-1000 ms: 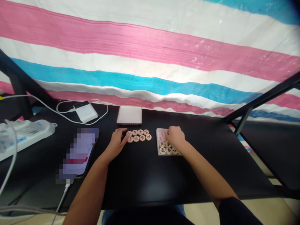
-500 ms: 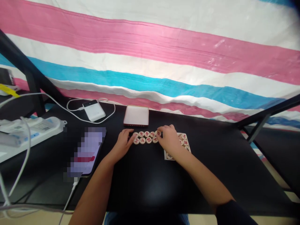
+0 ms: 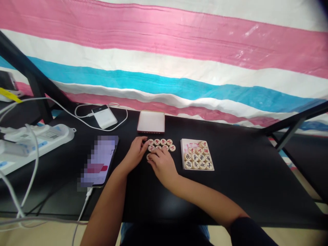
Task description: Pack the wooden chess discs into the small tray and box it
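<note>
Round wooden Chinese chess pieces (image 3: 163, 141) with red characters lie in two rows on the black table. My right hand (image 3: 165, 167) reaches across in front of these rows, its thumb and fingers pinching one chess piece (image 3: 148, 156) at the front left, below the second row. The fingers partly cover the second row. My left hand (image 3: 135, 150) rests at the left end of the rows, thumb and index finger apart, with fingertips near the end pieces. On the right, a white open box (image 3: 183, 158) holds several more pieces, red at the back and black in front.
A box lid (image 3: 151, 121) lies behind the rows. To the left are a phone (image 3: 102, 160) on a charging cable, a white power bank (image 3: 105, 117) and a power strip (image 3: 56, 135) with cables. A striped sheet (image 3: 164, 65) hangs behind the table.
My right hand has moved from the right end of the back row to the front left, carrying a chess piece. The box is now uncovered. My left hand stays beside the rows.
</note>
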